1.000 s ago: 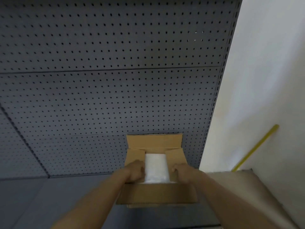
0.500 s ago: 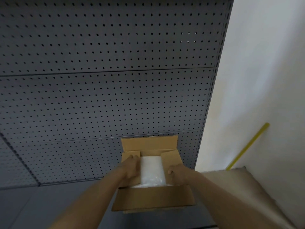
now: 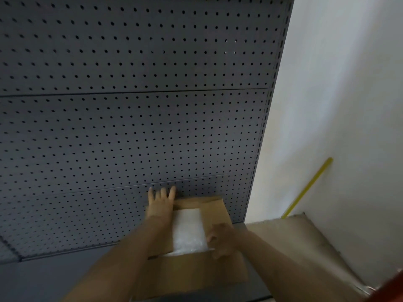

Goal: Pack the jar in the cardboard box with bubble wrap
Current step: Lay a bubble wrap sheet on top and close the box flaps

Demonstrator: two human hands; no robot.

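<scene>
Behind everything: dark grey pegboard panel (image 3: pixel 130 116), rows of small holes, horizontal seams, slotted upright along its right edge. Right of that: plain white wall (image 3: pixel 349 83). Dark grey shelf (image 3: pixel 43 277) running out from pegboard foot toward camera; far-right corner of shelf meets the upright. Off the shelf's right edge, lower down: tan floor covering (image 3: pixel 305 243), creased, reaching the white wall. Yellow stick (image 3: pixel 307 188) leaning tilted against white wall, lower end at the floor covering.

On shelf, near right edge, close against pegboard: cardboard box (image 3: pixel 196 273), open, flaps loose. Near flap hanging toward camera, far flap (image 3: pixel 202 201) standing up against pegboard, right side flap folded partly inward. Inside box: white bubble wrap (image 3: pixel 187 229) bundle, filling the gap between side flaps. Jar itself not visible; cannot tell whether inside the wrap.

Left hand (image 3: pixel 160 205): open, fingers spread, reaching over the box's far left corner, fingertips up against pegboard, gripping nothing seen. Right hand (image 3: pixel 222 238): fingers curled, resting on right side flap just beside the bubble wrap; cannot tell whether pinching the flap or only pressing it. Motion blur on both forearms. Red blur at bottom right corner, unidentifiable.
</scene>
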